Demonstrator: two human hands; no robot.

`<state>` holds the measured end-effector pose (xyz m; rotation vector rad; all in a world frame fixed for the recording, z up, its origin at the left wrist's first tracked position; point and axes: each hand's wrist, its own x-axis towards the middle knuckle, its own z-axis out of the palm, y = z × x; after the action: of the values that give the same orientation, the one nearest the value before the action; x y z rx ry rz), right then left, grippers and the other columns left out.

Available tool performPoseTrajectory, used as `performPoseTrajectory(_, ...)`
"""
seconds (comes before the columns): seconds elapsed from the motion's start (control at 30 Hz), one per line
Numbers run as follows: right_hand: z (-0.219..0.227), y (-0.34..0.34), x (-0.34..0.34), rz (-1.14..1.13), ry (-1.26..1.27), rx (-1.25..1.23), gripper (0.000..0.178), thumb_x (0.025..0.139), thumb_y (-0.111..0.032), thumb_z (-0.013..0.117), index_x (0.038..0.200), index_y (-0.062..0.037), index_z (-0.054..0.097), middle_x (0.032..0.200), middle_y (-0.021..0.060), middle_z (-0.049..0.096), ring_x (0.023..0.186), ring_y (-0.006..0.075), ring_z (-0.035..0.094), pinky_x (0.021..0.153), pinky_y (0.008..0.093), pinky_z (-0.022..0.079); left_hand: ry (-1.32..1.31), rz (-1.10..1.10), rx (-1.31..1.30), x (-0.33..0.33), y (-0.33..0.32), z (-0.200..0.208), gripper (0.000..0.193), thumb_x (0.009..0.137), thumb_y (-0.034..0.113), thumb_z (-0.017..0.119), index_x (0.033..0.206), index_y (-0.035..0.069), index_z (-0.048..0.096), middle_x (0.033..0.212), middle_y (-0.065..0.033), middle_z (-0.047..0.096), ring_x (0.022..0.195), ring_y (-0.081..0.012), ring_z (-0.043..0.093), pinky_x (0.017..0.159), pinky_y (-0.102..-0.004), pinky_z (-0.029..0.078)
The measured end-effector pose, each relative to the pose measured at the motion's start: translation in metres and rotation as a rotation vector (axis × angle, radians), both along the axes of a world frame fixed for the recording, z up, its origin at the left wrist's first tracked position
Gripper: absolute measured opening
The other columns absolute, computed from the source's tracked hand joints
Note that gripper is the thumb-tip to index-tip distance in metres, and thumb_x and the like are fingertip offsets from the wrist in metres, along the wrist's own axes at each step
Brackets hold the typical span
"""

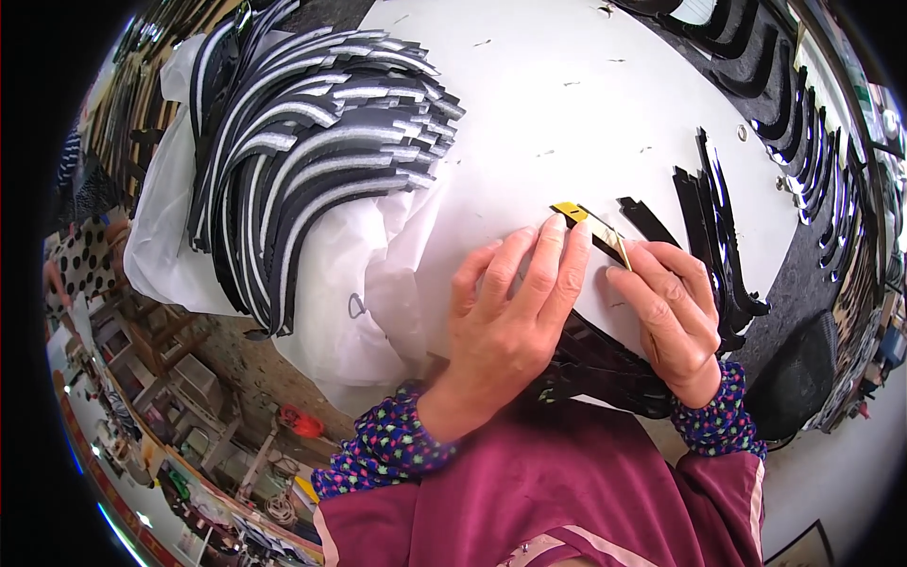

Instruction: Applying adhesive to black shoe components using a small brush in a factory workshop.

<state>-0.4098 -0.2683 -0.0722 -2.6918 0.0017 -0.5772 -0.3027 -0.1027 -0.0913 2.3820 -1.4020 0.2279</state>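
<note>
a worker in a maroon apron (567, 472) handled a narrow black strip (607, 248) near the close edge of a white table (529, 123), right of the table's middle. the left hand (510, 307) lay palm down, its fingertips at a yellow piece (570, 211) on the strip's far end; its thumb was hidden, so whether it pinched or only pressed could not be told. the right hand (675, 307), just beside it, had its fingertips drawn together on a thin pale strip (619, 248) along the black one. the black strip looked light, thin and bendable, perhaps slick along its face, a thing best steadied flat by its far end and taken by its edges; the pale strip looked flimsier, likely to crease, and best pinched near its tip. curved striped pieces (331, 142) were heaped over white wrapping (364, 283) at the table's left, while glossy dark strips (710, 227) lay at its right.
</note>
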Motion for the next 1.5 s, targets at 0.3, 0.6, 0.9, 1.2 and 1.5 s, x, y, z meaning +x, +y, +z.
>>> performPoseTrajectory(0.3, -0.0035, -0.0007, -0.0016, 0.023, -0.002, -0.013, 0.035, 0.069, 0.004, 0.077, 0.103, 0.0029, 0.072, 0.109, 0.0192, 0.073, 0.094, 0.0342, 0.070, 0.078, 0.0386, 0.061, 0.021, 0.007, -0.028, -0.0003, 0.0011, -0.0008, 0.036, 0.090, 0.012, 0.062, 0.124, 0.012, 0.071, 0.124, -0.0015, 0.063, 0.114, -0.0159, 0.059, 0.099, -0.0338, 0.044)
performPoseTrajectory(0.6, -0.0037, -0.0012, -0.0029, 0.022, 0.002, 0.012, 0.037, 0.068, 0.002, 0.077, 0.105, 0.0020, 0.073, 0.112, 0.0181, 0.072, 0.096, 0.0340, 0.070, 0.079, 0.0387, 0.061, 0.020, -0.006, -0.009, 0.0001, 0.0010, -0.0006, 0.031, 0.092, 0.013, 0.063, 0.122, 0.014, 0.072, 0.132, 0.0027, 0.065, 0.115, -0.0158, 0.058, 0.099, -0.0331, 0.043)
performPoseTrajectory(0.9, -0.0053, -0.0013, -0.0038, 0.025, 0.007, 0.031, 0.038, 0.068, 0.001, 0.077, 0.106, 0.0019, 0.073, 0.113, 0.0185, 0.072, 0.097, 0.0345, 0.069, 0.080, 0.0393, 0.060, 0.013, -0.002, 0.008, -0.0004, 0.0019, 0.0004, 0.033, 0.092, 0.013, 0.063, 0.124, 0.013, 0.071, 0.132, 0.0021, 0.065, 0.115, -0.0158, 0.058, 0.099, -0.0332, 0.043)
performPoseTrajectory(1.2, -0.0047, -0.0003, -0.0022, 0.014, 0.016, 0.048, 0.037, 0.069, 0.001, 0.076, 0.106, 0.0019, 0.073, 0.113, 0.0185, 0.072, 0.098, 0.0346, 0.069, 0.081, 0.0399, 0.060, 0.012, 0.005, 0.008, -0.0004, 0.0018, -0.0001, 0.034, 0.092, 0.012, 0.064, 0.124, 0.013, 0.072, 0.133, 0.0014, 0.064, 0.115, -0.0157, 0.058, 0.099, -0.0324, 0.044)
performPoseTrajectory(1.5, -0.0056, 0.0001, -0.0028, -0.003, 0.020, 0.065, 0.036, 0.070, 0.001, 0.074, 0.106, 0.0016, 0.073, 0.112, 0.0184, 0.072, 0.099, 0.0352, 0.069, 0.083, 0.0403, 0.060, 0.016, 0.008, 0.005, -0.0003, 0.0017, 0.0001, 0.034, 0.091, 0.012, 0.063, 0.124, 0.014, 0.072, 0.133, 0.0016, 0.064, 0.115, -0.0152, 0.058, 0.099, -0.0318, 0.043)
